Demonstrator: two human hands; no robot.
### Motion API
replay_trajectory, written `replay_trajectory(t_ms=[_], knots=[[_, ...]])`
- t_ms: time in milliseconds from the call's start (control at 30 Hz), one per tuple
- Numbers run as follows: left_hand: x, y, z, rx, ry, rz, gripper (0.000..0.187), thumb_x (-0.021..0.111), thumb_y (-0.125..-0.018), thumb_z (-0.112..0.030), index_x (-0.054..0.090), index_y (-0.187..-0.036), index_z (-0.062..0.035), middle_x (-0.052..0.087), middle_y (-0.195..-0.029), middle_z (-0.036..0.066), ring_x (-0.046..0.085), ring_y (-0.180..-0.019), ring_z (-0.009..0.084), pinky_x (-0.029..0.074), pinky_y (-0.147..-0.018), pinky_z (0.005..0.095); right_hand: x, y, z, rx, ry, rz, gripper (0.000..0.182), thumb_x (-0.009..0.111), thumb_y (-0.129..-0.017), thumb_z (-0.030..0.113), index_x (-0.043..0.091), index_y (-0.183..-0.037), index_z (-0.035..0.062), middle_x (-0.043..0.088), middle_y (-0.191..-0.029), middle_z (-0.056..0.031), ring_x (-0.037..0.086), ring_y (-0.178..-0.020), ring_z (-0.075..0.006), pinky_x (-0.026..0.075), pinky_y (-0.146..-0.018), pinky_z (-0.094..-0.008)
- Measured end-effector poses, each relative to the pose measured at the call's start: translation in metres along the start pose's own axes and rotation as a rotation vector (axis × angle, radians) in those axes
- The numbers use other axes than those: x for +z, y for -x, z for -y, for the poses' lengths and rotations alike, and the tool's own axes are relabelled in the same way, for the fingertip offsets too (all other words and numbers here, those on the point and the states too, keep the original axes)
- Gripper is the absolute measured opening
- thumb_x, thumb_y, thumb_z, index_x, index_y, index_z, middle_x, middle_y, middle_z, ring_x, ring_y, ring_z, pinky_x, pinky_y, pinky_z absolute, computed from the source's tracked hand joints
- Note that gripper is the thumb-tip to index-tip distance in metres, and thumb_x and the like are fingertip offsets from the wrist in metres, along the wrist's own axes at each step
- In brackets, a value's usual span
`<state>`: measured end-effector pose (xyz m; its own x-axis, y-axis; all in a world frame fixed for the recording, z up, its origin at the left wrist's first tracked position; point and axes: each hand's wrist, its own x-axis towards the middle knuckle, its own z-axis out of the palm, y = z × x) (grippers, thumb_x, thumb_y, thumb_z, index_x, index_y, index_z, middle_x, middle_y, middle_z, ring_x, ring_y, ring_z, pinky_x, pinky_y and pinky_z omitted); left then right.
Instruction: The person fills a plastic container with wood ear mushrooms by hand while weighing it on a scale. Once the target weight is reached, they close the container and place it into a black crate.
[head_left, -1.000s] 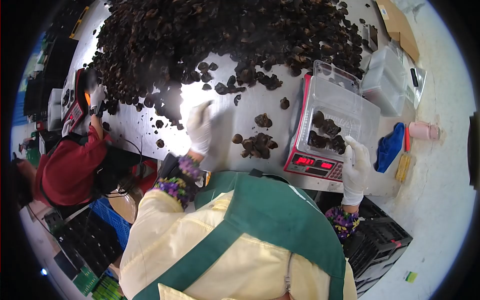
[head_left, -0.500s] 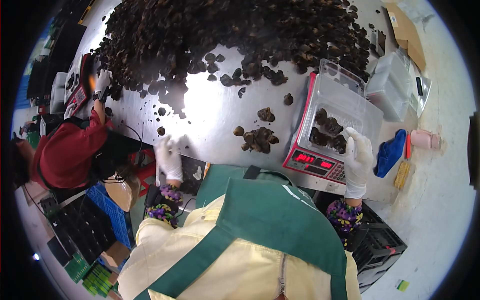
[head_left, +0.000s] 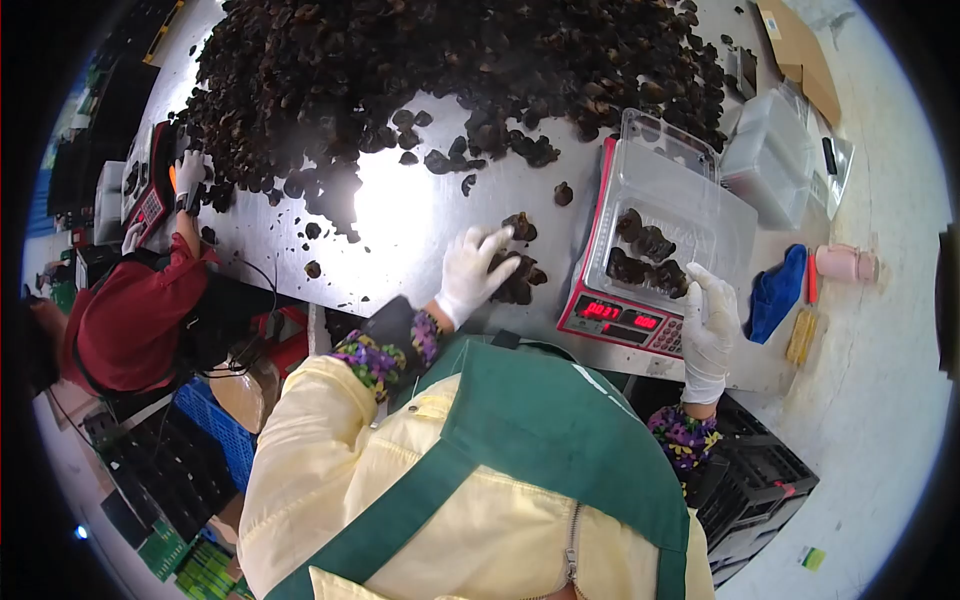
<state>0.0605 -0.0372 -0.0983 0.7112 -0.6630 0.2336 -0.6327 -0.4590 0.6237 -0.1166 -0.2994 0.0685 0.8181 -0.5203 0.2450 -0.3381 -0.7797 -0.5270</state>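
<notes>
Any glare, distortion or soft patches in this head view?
Head view: white glare burns out part of the metal table; fisheye distortion bows its edges, with black corners; a hazy patch softens part of the dark pile.

So we've got a scrunched blue cloth [head_left: 777,295] near the table's edge, with a thin red stick [head_left: 812,276] just beside it, then a pink cylindrical thing [head_left: 847,263] and a small yellow block [head_left: 800,336] close by. Up top we see folded cardboard [head_left: 803,62]. Lower down there's a black crate [head_left: 762,480], a blue crate [head_left: 217,430] and a co-worker in red [head_left: 140,320].
</notes>
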Motion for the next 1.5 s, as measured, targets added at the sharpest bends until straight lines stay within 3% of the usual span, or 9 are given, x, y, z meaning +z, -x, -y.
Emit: replay_trajectory(t_ms=[233,633,767,900,1000,1100,1233,1433,1500], knots=[[0.020,-0.062,0.006,-0.007,-0.058,0.409,0.042,0.073,-0.084,-0.021,0.062,-0.124,-0.0140,0.062,-0.111,0.015,0.061,-0.097,0.0351,0.050,-0.085,0.0407,0.000,-0.003,0.006,-0.024,-0.009,0.005,0.024,0.063,-0.087,-0.004,0.068,-0.110,0.0018,0.068,-0.101,-0.0137,0.063,-0.094,-0.0291,0.050,-0.085,-0.0374],[-0.003,-0.145,0.035,-0.086,-0.303,-0.345,0.041,0.073,-0.083,-0.026,0.063,-0.121,-0.0162,0.060,-0.112,0.015,0.057,-0.105,0.0340,0.047,-0.089,0.0435,0.010,-0.008,0.006,-0.003,-0.044,-0.002,0.027,0.063,-0.086,-0.005,0.068,-0.111,0.0024,0.068,-0.100,-0.0142,0.063,-0.093,-0.0296,0.050,-0.086,-0.0383],[0.019,-0.167,0.069,-0.227,-0.222,-0.094,0.036,0.072,-0.083,-0.024,0.064,-0.117,-0.0150,0.060,-0.107,0.015,0.059,-0.099,0.0345,0.049,-0.085,0.0432,0.011,-0.014,0.009,-0.037,-0.018,-0.016,0.027,0.063,-0.085,-0.006,0.068,-0.111,0.0024,0.068,-0.100,-0.0141,0.063,-0.092,-0.0296,0.049,-0.085,-0.0386],[0.015,-0.125,0.051,0.244,-0.130,-0.063,0.022,0.071,-0.083,-0.019,0.066,-0.104,-0.0156,0.058,-0.091,0.010,0.059,-0.088,0.0301,0.049,-0.075,0.0420,0.008,-0.013,0.009,0.014,0.001,-0.014,0.027,0.062,-0.085,-0.006,0.067,-0.110,0.0024,0.068,-0.100,-0.0139,0.062,-0.091,-0.0297,0.049,-0.084,-0.0390],[0.002,-0.089,0.039,0.204,-0.030,-0.040,0.026,0.070,-0.084,-0.014,0.066,-0.110,-0.0134,0.061,-0.095,0.011,0.060,-0.093,0.0309,0.049,-0.080,0.0421,0.011,-0.009,0.002,0.033,0.019,0.004,0.026,0.062,-0.086,-0.006,0.067,-0.110,0.0025,0.067,-0.100,-0.0139,0.062,-0.091,-0.0297,0.049,-0.084,-0.0389],[-0.023,-0.074,0.035,-0.195,0.443,-0.201,0.027,0.063,-0.089,-0.002,0.065,-0.116,-0.0031,0.067,-0.110,0.015,0.063,-0.104,0.0287,0.048,-0.093,0.0369,0.013,-0.009,0.006,0.035,0.012,0.022,0.026,0.062,-0.086,-0.006,0.067,-0.110,0.0026,0.067,-0.099,-0.0139,0.062,-0.091,-0.0295,0.049,-0.084,-0.0387],[-0.063,-0.078,0.050,-0.901,1.123,-0.531,0.013,0.060,-0.097,-0.013,0.066,-0.105,-0.0042,0.061,-0.087,-0.002,0.054,-0.080,0.0069,0.045,-0.073,0.0244,0.013,-0.011,0.007,0.031,0.002,0.030,0.026,0.062,-0.086,-0.006,0.067,-0.111,0.0024,0.067,-0.099,-0.0140,0.062,-0.091,-0.0292,0.049,-0.084,-0.0381],[-0.053,-0.088,0.100,-0.330,0.090,-0.300,0.022,0.068,-0.090,-0.014,0.065,-0.110,-0.0058,0.060,-0.097,0.008,0.057,-0.076,0.0196,0.049,-0.072,0.0323,0.012,-0.013,0.010,0.013,0.008,0.068,0.023,0.058,-0.094,0.002,0.067,-0.115,0.0016,0.067,-0.102,-0.0137,0.063,-0.095,-0.0268,0.049,-0.087,-0.0344],[-0.048,-0.091,0.100,-0.429,0.053,-0.151,0.028,0.069,-0.087,-0.012,0.065,-0.114,-0.0089,0.060,-0.105,0.013,0.060,-0.085,0.0283,0.050,-0.077,0.0373,0.012,-0.015,0.014,0.005,0.005,0.054,0.024,0.060,-0.091,-0.002,0.067,-0.113,0.0020,0.066,-0.100,-0.0139,0.063,-0.093,-0.0281,0.049,-0.085,-0.0363]])
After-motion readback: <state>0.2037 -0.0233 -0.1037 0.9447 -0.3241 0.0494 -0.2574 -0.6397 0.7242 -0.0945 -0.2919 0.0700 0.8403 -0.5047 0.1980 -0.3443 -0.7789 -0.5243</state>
